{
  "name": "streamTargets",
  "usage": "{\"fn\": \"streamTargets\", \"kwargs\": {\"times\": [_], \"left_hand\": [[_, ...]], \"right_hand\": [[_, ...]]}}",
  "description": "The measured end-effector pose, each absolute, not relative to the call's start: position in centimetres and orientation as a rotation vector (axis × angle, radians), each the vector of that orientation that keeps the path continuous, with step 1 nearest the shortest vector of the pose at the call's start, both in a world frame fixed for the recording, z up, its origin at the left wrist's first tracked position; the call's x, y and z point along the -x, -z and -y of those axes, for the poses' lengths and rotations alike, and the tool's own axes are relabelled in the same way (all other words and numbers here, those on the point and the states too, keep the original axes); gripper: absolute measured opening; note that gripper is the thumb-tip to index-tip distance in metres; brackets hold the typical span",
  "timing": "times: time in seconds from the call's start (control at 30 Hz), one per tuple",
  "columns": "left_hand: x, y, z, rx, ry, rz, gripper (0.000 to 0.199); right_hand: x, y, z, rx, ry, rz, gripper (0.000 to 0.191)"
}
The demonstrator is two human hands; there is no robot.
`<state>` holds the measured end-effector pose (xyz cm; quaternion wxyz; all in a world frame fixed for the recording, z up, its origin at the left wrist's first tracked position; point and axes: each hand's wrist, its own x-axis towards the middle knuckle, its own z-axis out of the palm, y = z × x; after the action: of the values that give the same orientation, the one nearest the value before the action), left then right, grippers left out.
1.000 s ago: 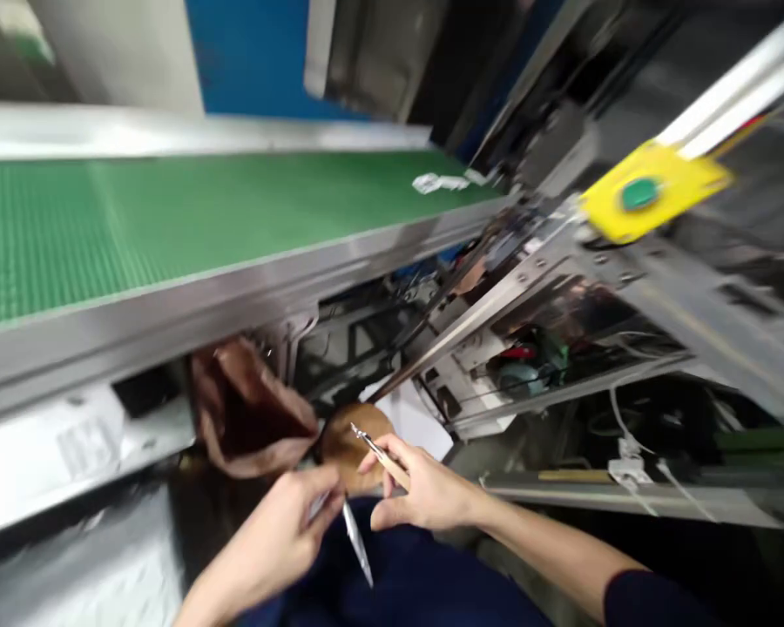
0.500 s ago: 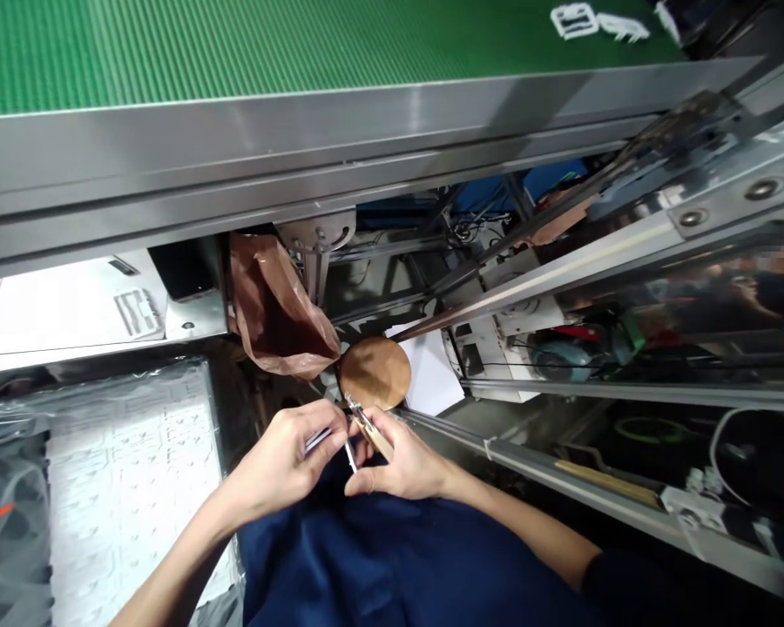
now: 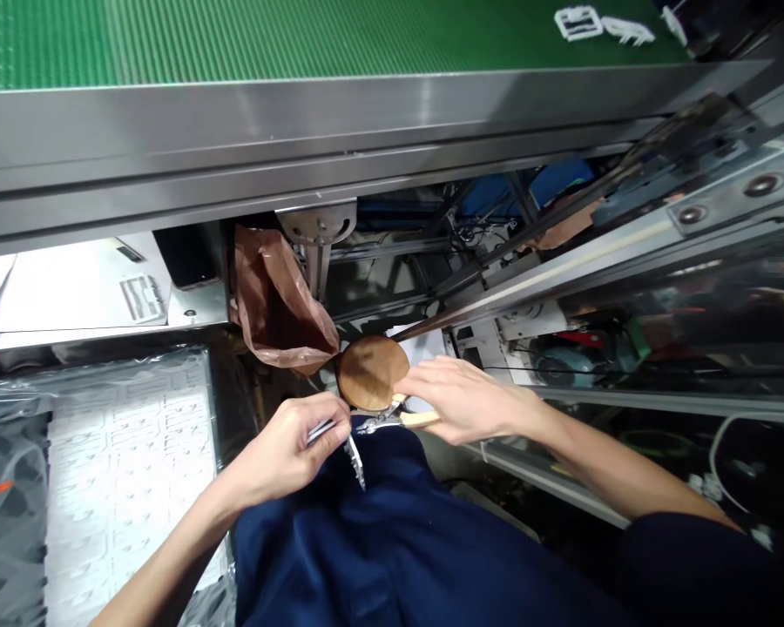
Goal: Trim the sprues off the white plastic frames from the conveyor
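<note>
My left hand [image 3: 307, 444] pinches a thin white plastic part [image 3: 354, 461], whose toothed end hangs below the fingers. A grey-white edge also shows between thumb and fingers. My right hand [image 3: 463, 399] is closed round the cream handles of a pair of pliers [image 3: 402, 418]. The metal jaws of the pliers point left, close beside my left fingertips and the top of the part. Both hands are above my dark blue clothing, in front of a round wooden stool top [image 3: 372, 373].
A green ribbed conveyor [image 3: 267, 39] with white parts [image 3: 578, 23] crosses the top. An open brown bag [image 3: 280, 305] hangs below it. At left are a plastic-lined box of white parts [image 3: 131, 470] and a white surface [image 3: 71, 287] with a phone [image 3: 186, 254].
My right hand has moved right and up, turning the pliers so that they lie nearly level. More of the white part shows below my left hand, which has barely moved.
</note>
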<state>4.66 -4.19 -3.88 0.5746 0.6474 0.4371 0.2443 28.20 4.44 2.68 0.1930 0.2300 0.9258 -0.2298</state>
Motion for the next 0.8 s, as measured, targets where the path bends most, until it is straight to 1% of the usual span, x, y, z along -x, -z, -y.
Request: {"fn": "streamTargets", "kwargs": {"times": [0.13, 0.37, 0.5, 0.6, 0.8], "left_hand": [[-5.0, 3.8, 4.3, -1.541, -0.563, -1.032, 0.022], [-5.2, 3.8, 4.4, -1.553, -0.560, -1.042, 0.023], [-5.3, 3.6, 4.4, -1.563, -0.556, -1.037, 0.024], [-5.4, 3.6, 4.4, -1.554, -0.555, -1.028, 0.024], [-5.6, 3.8, 4.7, -1.528, -0.553, -1.027, 0.024]], "right_hand": [[-27.6, -3.0, -4.4, -0.581, 0.567, -2.630, 0.026], [-27.5, -2.9, -4.3, -0.486, 0.489, -2.653, 0.027], [-27.2, -3.3, -4.6, -0.436, 0.382, -2.665, 0.026], [-26.9, -3.6, -4.9, -0.395, 0.331, -2.663, 0.021], [-26.5, -3.5, -5.0, -0.385, 0.368, -2.655, 0.010]]}}
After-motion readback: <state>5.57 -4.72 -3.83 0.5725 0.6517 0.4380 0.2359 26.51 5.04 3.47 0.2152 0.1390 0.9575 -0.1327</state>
